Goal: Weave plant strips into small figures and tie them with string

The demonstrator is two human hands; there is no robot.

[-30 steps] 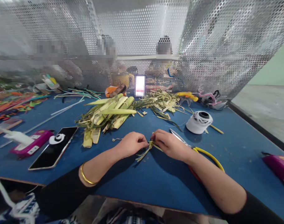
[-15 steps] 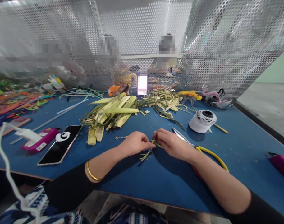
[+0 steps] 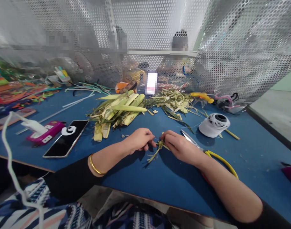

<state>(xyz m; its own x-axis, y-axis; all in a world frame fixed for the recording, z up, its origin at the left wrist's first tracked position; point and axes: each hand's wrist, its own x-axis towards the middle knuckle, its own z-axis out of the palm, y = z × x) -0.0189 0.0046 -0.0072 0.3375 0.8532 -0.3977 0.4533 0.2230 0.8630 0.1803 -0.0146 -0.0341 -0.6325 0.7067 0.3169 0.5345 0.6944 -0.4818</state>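
Observation:
Between my hands, low over the blue table, is a small knotted piece of green plant strips (image 3: 160,145), its frayed ends pointing toward me. My right hand (image 3: 177,144) pinches it from the right. My left hand (image 3: 142,140) is at its left side, thumb and fingertips closed together near a thin strand; what they hold is too small to make out. Scissors (image 3: 213,155) with yellow handles lie partly under my right forearm. Behind my hands are a pile of green husks (image 3: 126,109) and a heap of shredded leaves (image 3: 175,101).
A white thread spool (image 3: 211,127) stands at the right. To the left lie a black phone (image 3: 65,141) and a purple power strip (image 3: 48,132) with a white cable. A perforated screen (image 3: 147,28) rises behind the table, with people beyond it.
My left fingers have drawn slightly away from the knotted piece, which now shows more fully. The whole view has shifted a little, moving the table's things rightward.

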